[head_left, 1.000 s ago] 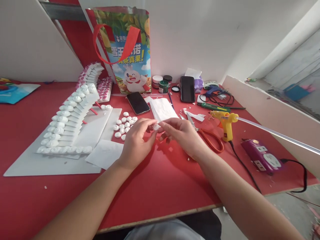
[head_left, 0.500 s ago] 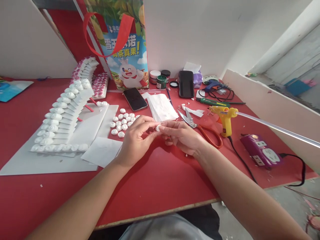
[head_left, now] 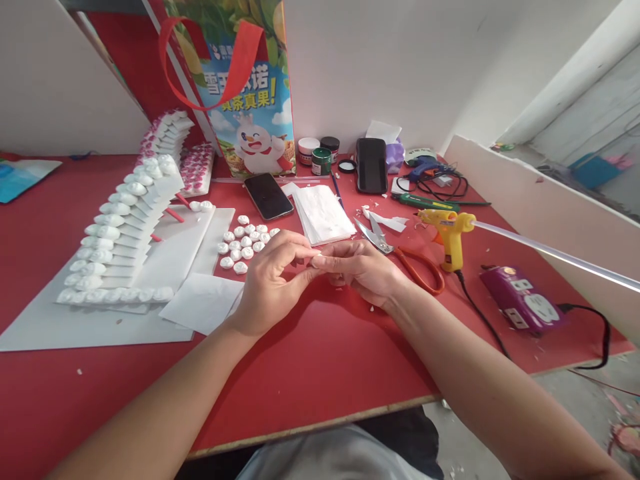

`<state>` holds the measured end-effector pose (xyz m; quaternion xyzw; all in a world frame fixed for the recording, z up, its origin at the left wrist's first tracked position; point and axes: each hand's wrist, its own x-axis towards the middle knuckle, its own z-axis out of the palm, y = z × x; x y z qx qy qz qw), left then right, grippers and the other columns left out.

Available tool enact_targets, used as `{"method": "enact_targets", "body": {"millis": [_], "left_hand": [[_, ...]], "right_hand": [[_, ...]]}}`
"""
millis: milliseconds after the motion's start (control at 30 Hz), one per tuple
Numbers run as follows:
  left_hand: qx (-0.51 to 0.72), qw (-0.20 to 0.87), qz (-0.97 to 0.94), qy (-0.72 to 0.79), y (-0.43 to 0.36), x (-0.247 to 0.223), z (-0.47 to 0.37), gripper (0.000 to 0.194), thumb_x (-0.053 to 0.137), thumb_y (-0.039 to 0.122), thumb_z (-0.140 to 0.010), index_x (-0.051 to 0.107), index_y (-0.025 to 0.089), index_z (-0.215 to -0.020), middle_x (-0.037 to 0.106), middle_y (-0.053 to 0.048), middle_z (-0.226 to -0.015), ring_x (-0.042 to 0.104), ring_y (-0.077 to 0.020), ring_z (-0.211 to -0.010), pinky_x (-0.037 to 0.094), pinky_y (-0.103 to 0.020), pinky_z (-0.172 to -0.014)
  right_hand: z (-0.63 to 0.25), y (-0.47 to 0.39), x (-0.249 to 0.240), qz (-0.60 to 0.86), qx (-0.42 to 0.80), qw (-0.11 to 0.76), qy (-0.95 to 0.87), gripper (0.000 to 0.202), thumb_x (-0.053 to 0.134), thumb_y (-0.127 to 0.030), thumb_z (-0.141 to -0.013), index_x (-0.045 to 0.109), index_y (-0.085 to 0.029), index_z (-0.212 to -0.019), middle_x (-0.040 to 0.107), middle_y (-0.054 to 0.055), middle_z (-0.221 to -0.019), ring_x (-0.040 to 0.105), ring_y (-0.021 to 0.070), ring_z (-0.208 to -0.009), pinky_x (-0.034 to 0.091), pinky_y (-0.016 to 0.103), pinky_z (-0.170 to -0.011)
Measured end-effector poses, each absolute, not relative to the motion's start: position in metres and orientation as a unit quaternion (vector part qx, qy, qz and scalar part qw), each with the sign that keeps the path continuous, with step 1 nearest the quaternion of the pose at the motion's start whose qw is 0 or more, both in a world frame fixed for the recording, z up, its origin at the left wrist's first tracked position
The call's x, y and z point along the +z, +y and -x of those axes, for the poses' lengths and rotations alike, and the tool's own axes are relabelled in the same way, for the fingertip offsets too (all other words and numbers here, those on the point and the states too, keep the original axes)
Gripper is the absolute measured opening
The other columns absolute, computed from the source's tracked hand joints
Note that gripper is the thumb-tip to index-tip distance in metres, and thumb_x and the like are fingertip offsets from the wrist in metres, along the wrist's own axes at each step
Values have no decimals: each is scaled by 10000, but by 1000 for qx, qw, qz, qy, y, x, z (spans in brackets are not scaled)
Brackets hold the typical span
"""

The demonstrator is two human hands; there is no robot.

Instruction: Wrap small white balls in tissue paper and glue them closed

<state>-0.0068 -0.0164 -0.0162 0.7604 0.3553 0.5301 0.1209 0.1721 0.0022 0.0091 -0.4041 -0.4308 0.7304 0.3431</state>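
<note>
My left hand (head_left: 277, 277) and my right hand (head_left: 361, 268) meet over the red table, fingertips pinched together. Between them sits a small white paper rosette (head_left: 315, 255), mostly hidden by the fingers. Just left of my left hand lie several finished-looking white rosettes (head_left: 247, 253) in a loose group. Beyond the hands is a stack of white paper sheets (head_left: 324, 215). Scissors with red handles (head_left: 423, 272) rest beside my right hand, blades pointing away to the left.
At left, a stepped white model edged with rosettes (head_left: 113, 233) stands on white boards (head_left: 30, 327). To the right are a yellow glue gun (head_left: 450, 240) and a purple power box (head_left: 520, 300) with cords. Behind stand a phone (head_left: 269, 197), paint jars (head_left: 321, 161) and a printed bag (head_left: 250, 100).
Less of the white rosette shows now, as my fingers have closed further over it. Both hands stay in nearly the same place; the view has shifted slightly.
</note>
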Motion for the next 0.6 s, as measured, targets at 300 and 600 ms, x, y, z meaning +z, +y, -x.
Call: {"method": "enact_targets", "body": {"millis": [300,600], "left_hand": [[526,134,-750,378,-19,-14,6,106,760,167,-877,673,205,-923,686,-33,-957,649,-157,-887,546,-292,-800],[531,157,-754,353,-17,-17,6,146,740,111,-877,640,203,-930,657,-26,-934,623,-136,-823,536,-274,-739]], "right_hand": [[-179,0,17,386,787,297,-379,488,891,-571,-665,735,-127,-794,613,14,-730,490,88,-611,334,218,-494],[-175,1,15,379,784,314,-377,433,973,-381,-602,640,-120,-697,554,-43,-596,328,26,-504,208,198,-458]]}}
